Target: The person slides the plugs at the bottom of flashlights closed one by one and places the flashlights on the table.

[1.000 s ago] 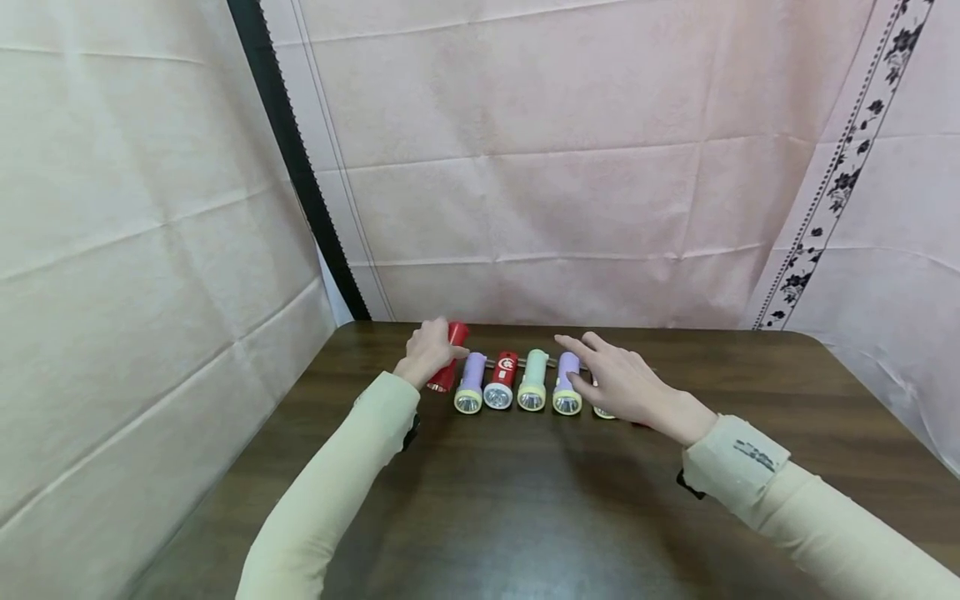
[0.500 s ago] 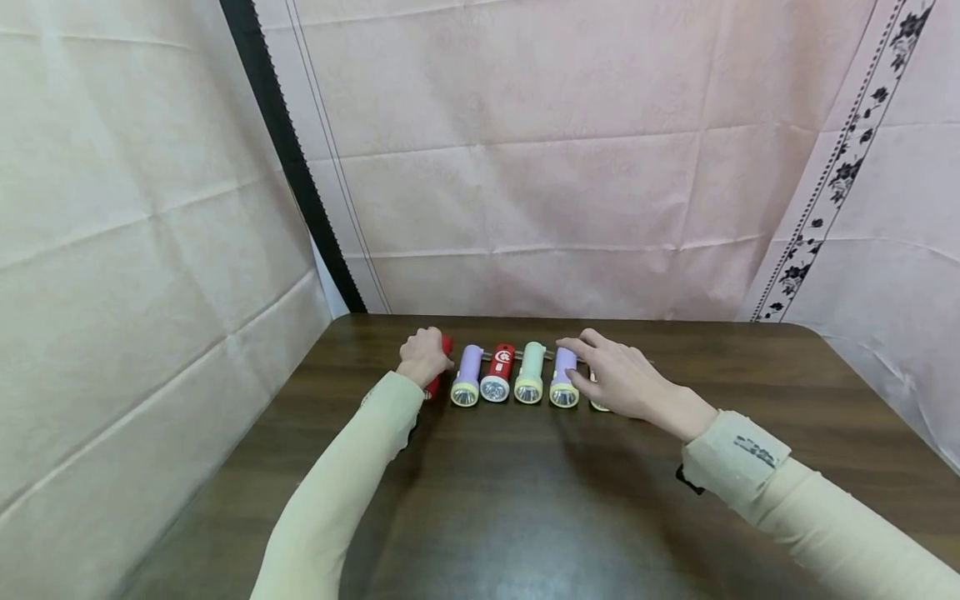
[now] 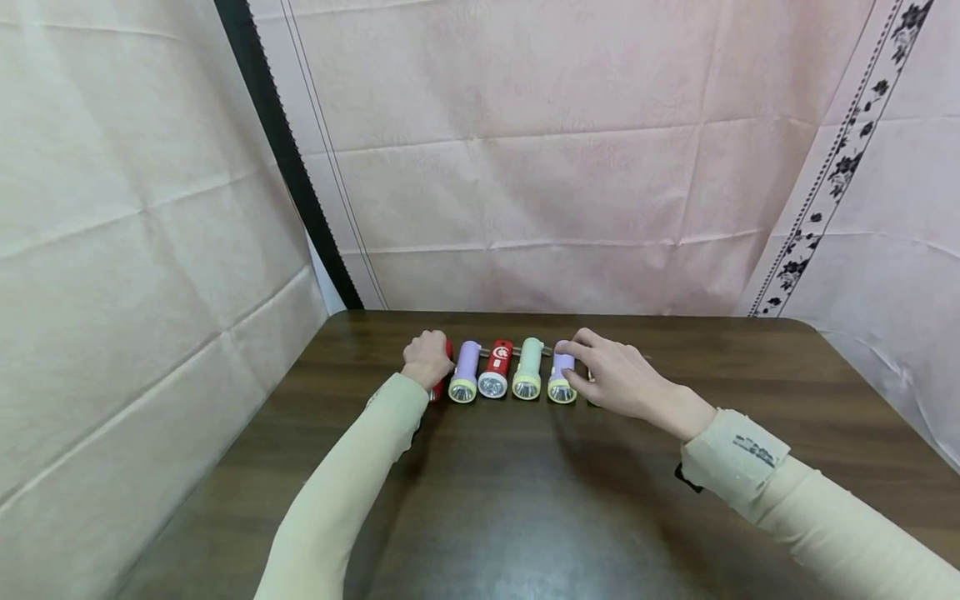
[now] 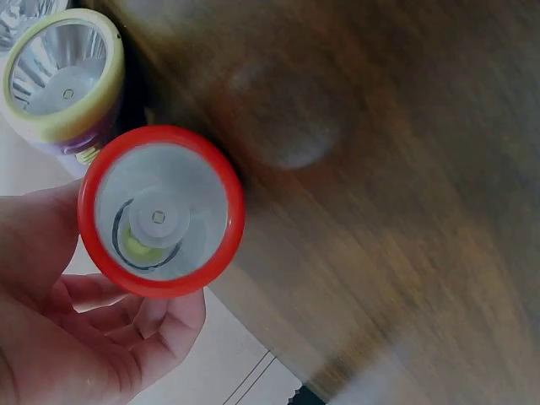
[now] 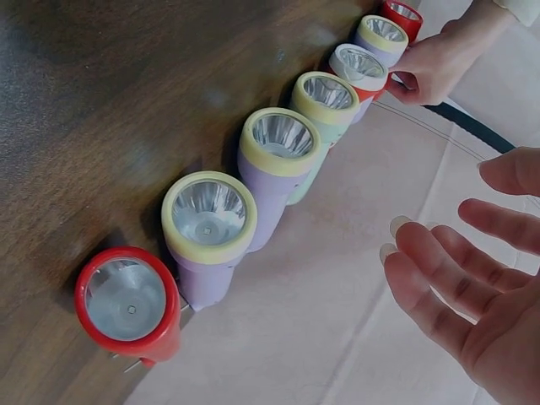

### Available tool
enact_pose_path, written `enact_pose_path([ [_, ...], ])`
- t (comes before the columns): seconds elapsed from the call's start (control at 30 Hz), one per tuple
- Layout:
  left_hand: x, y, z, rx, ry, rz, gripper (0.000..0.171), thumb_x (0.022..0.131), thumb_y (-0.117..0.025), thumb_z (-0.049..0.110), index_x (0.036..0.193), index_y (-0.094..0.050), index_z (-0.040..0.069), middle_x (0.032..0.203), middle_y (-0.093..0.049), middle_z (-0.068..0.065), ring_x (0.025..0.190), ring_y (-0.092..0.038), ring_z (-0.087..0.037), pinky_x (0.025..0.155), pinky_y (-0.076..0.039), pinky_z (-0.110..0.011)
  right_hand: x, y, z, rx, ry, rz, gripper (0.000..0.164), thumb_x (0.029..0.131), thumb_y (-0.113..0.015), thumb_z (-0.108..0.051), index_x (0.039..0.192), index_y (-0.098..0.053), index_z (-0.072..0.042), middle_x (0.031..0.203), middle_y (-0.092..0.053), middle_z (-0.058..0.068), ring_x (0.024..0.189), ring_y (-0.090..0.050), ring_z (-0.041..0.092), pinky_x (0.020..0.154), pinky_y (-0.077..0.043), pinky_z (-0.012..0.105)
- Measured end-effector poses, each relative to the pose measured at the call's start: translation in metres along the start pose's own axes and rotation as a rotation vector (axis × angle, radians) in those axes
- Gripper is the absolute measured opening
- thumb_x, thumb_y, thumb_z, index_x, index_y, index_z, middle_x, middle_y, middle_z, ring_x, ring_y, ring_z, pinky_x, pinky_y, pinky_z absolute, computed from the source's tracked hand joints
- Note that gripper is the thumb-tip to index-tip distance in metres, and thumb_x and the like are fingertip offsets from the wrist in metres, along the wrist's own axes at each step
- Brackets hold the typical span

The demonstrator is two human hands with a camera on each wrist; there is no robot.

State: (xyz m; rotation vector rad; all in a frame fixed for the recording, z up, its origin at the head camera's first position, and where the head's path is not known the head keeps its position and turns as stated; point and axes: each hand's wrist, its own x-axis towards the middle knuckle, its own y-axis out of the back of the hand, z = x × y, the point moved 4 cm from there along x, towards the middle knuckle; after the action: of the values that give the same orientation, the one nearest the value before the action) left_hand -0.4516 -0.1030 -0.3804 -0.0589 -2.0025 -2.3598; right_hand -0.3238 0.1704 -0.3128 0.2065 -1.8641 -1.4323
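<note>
Left hand (image 3: 427, 358): fingers curled round a red flashlight (image 4: 160, 211).
Right hand (image 3: 618, 375): fingers loosely spread, apart from the row of flashlights (image 5: 268, 198).
Neighbour risk: a twist of the left hand could nudge the purple flashlight (image 3: 466, 367) just right of it, rolling it askew.

A dark brown wooden table (image 3: 480, 508) has rounded far corners. Creased, pale pink cloth (image 3: 525, 175) hangs behind its far edge, and a whitish cloth (image 3: 120, 292) hangs along its left edge. A black strip (image 3: 288, 158) slants down near the far left corner, a flowered band (image 3: 836, 179) near the far right. Light gleams softly on the surface.
</note>
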Motion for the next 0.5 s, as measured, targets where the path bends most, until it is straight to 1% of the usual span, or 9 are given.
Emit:
enact_pose_path([
  [0.1, -0.0018, 0.0002, 0.0012, 0.015, -0.001, 0.01, 0.039, 0.085, -0.07, 0.027, 0.112, -0.059, 0.001, 0.107, -0.066, -0.018, 0.096, -0.066, -0.035, 0.081, -0.054, -0.047, 0.0002, 0.0, 0.0002, 0.0, -0.009, -0.01, 0.029, 0.091, -0.063, -0.023, 0.118, -0.065, -0.014, 0.095, -0.057, 0.0, 0.059, -0.049, 0.003, 0.046, -0.034, 0.021],
  [0.23, -0.0047, -0.0014, 0.0031, 0.026, 0.014, 0.028, 0.044, 0.087, -0.067, 0.028, 0.118, -0.055, -0.002, 0.11, -0.063, -0.023, 0.1, -0.064, -0.038, 0.083, -0.054, -0.048, -0.0012, -0.001, 0.0014, 0.006, -0.021, -0.016, 0.029, 0.09, -0.063, -0.023, 0.117, -0.067, -0.013, 0.096, -0.058, 0.0, 0.059, -0.049, 0.004, 0.046, -0.035, 0.02],
  [0.4, -0.005, -0.0045, 0.0042, 0.025, 0.041, 0.02, 0.046, 0.091, -0.063, 0.031, 0.121, -0.054, -0.002, 0.112, -0.06, -0.023, 0.103, -0.063, -0.038, 0.084, -0.054, -0.048, -0.0037, -0.0023, 0.002, 0.014, -0.026, -0.018, 0.029, 0.089, -0.065, -0.021, 0.116, -0.068, -0.011, 0.097, -0.059, 0.002, 0.058, -0.047, 0.003, 0.046, -0.035, 0.019],
  [0.5, -0.0077, -0.0031, 0.0066, 0.033, 0.04, 0.014, 0.045, 0.094, -0.059, 0.032, 0.122, -0.054, -0.003, 0.113, -0.059, -0.023, 0.104, -0.062, -0.039, 0.085, -0.053, -0.048, -0.0041, -0.0028, 0.0018, 0.009, -0.028, -0.023, 0.029, 0.089, -0.065, -0.021, 0.117, -0.068, -0.011, 0.097, -0.059, 0.001, 0.059, -0.047, 0.003, 0.046, -0.035, 0.019],
])
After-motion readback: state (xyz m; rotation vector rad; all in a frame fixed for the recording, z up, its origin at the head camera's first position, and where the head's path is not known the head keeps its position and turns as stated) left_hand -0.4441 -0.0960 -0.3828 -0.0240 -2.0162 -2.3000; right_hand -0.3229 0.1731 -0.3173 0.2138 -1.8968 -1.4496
